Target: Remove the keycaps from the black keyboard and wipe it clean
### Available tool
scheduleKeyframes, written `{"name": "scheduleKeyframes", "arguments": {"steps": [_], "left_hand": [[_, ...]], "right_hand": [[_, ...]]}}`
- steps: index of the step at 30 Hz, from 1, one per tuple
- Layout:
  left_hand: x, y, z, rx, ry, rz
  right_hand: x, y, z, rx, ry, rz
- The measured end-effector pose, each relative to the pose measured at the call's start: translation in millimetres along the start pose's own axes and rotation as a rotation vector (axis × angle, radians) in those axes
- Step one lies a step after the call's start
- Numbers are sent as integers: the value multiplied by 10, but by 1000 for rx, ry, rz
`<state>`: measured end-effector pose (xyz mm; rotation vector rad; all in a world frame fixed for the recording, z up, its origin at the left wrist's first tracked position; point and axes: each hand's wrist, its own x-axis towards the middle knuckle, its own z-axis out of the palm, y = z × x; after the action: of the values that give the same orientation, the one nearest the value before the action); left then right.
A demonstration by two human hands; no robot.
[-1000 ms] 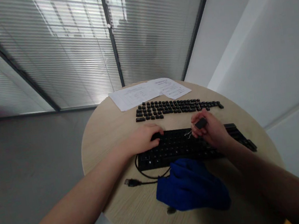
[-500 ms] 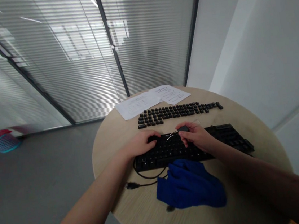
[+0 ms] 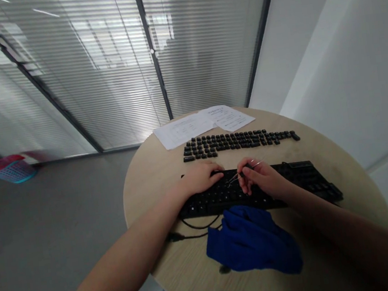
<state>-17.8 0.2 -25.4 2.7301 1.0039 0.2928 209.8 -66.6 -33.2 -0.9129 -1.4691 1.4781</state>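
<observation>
A black keyboard [image 3: 216, 207] lies across the round table. My left hand [image 3: 203, 176] rests on its upper left part, thumb and fingers apart, with nothing visible in the grasp. Over the keyboard's middle, my right hand [image 3: 256, 175] pinches the dark handle of a wire keycap puller [image 3: 233, 179]. The thin bent wires point left and down toward the keys, close to my left fingertips. Whether they touch a key is too small to tell. Behind the keyboard, loose black keycaps [image 3: 225, 142] lie in keyboard-like rows.
A crumpled blue cloth [image 3: 252, 244] lies in front of the keyboard. Left of it are a black cable [image 3: 194, 236] and its plug. Printed papers [image 3: 188, 128] are at the table's [image 3: 156, 183] far edge. A red and blue basket [image 3: 16, 172] stands on the floor at left.
My left hand has shifted right along the keyboard, nearer the puller. The puller has turned in my right hand, so its dark handle shows narrower. The whole view has shifted slightly.
</observation>
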Motion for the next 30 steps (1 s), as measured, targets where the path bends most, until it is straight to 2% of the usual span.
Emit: {"name": "scheduleKeyframes", "arguments": {"steps": [4, 10, 17, 24, 30], "left_hand": [[-32, 16, 43, -18, 9, -15], [-51, 17, 26, -27, -3, 22], [-55, 18, -15, -68, -23, 41], [-46, 0, 23, -76, 2, 52], [-41, 16, 14, -59, -17, 34]], "right_hand": [[-48, 3, 73, -58, -8, -16], [-146, 28, 217, -275, -26, -26], [-180, 39, 201, -396, -14, -67], [-189, 40, 215, -541, -3, -78], [-139, 39, 224, -523, -19, -41]]}}
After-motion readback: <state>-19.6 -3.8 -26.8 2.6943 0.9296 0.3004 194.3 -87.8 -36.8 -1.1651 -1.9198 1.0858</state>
